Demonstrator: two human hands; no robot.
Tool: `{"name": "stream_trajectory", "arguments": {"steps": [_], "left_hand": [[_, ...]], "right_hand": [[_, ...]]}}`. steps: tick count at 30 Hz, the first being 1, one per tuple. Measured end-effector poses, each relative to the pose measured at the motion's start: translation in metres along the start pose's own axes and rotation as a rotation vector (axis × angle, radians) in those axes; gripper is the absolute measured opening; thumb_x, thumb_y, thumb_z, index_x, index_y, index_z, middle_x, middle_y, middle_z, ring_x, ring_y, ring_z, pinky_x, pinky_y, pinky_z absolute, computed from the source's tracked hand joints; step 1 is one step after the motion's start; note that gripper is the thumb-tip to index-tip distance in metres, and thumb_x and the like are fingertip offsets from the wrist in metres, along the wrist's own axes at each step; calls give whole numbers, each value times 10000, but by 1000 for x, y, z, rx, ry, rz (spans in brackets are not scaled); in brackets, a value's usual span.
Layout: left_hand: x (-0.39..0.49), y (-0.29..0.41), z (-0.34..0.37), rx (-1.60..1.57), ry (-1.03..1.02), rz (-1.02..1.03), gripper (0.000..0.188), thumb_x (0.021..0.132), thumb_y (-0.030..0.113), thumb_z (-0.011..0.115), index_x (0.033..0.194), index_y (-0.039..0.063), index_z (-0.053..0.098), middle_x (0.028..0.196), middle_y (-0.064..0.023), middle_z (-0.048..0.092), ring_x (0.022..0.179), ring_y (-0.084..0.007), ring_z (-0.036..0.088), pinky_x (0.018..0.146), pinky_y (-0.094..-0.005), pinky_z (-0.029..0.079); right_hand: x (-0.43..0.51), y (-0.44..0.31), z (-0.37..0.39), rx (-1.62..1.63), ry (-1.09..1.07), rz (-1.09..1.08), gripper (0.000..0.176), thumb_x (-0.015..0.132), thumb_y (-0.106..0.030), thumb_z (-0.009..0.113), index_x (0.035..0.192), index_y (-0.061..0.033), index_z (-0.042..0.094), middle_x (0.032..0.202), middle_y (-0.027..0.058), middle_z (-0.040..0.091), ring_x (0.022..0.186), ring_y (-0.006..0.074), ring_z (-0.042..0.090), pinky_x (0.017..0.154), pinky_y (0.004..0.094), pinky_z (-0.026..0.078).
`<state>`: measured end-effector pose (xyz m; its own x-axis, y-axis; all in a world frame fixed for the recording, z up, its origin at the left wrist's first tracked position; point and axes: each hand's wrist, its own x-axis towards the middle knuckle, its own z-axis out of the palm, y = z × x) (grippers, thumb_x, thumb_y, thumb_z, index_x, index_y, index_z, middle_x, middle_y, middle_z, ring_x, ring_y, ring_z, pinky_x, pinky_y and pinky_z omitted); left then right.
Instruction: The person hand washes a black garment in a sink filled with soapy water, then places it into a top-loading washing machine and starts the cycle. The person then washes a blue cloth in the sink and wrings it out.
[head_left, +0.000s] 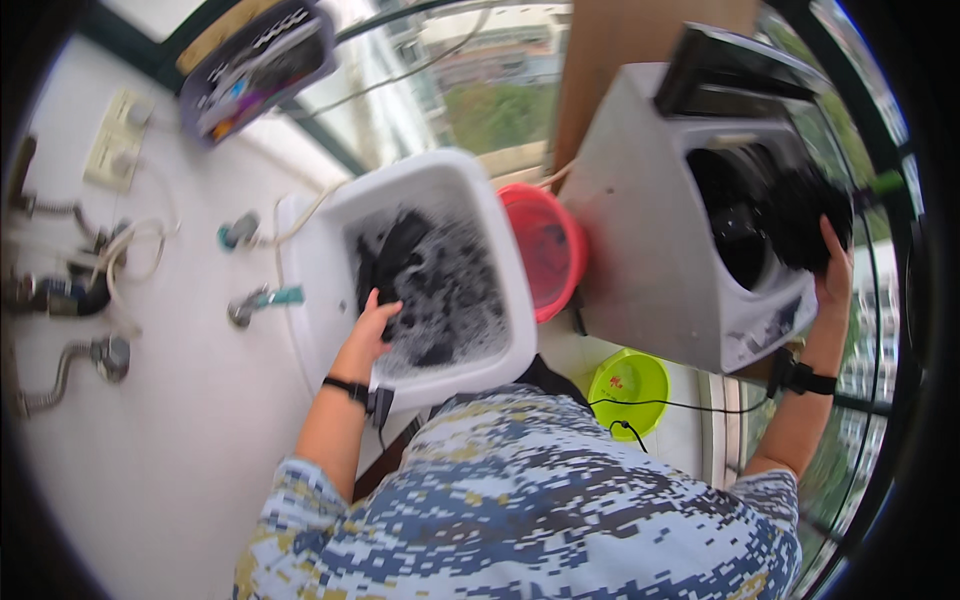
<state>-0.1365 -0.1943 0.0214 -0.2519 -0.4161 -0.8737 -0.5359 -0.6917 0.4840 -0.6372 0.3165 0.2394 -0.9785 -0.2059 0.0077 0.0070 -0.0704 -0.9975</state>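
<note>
My right hand (834, 259) grips a bunched black cloth (806, 214) at the right side of the round opening of a top-loading washing machine (645, 225). More dark material shows inside the machine's drum (739, 232), and its dark lid (739, 82) stands raised. Over the left part of a white sink (504, 255) is my left hand (367, 330), with thumb and fingers apart. It is at the lower end of a wet black cloth (405, 236); whether the fingers hold it is unclear. Foamy dark water (457, 300) surrounds that cloth.
A red bucket (544, 255) stands between sink and machine. Below it is a lime-green basin (630, 382), crossed by a black cable (690, 407). Taps (251, 304) and hoses (307, 221) are on the left wall. A purple basket (259, 71) sits at upper left.
</note>
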Motion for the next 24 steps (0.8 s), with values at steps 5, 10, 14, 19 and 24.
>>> {"name": "stream_trajectory", "arguments": {"steps": [5,10,14,19,24], "left_hand": [[65,-27,-33,137,313,62,1076,770,242,745,1532,184,-12,1570,-157,148,1416,-330,225,1117,-499,230],[131,-47,-41,-19,400,-67,1104,770,263,764,1527,159,-34,1569,-173,125,1423,-332,209,1114,-492,264],[193,-77,-32,105,314,71,940,739,222,782,1469,41,217,1383,-210,451,1262,-344,446,1014,-411,393],[196,-73,-9,328,319,14,365,841,166,676,1142,-32,617,1069,-187,654,950,-265,621,802,-393,474],[109,-46,-22,61,141,182,278,867,171,649,1059,-29,629,962,-93,658,830,-193,581,770,-337,456]], "right_hand": [[32,73,-15,-1051,-7,587,693,850,-528,639,1448,-280,389,1446,54,430,1265,246,429,855,478,425],[-16,48,76,-659,-181,115,501,919,-354,621,1366,-165,500,1329,40,532,1175,144,487,937,351,396],[-100,66,197,-556,-530,34,376,905,-158,639,1258,-48,567,1182,18,605,1066,110,538,908,239,415],[-186,161,313,-414,-981,328,338,875,-147,662,1188,-34,600,1083,46,620,954,128,586,816,276,484],[-240,276,394,-362,-1084,812,559,886,-311,659,1353,-79,455,1329,140,510,1147,231,535,899,399,473]]}}
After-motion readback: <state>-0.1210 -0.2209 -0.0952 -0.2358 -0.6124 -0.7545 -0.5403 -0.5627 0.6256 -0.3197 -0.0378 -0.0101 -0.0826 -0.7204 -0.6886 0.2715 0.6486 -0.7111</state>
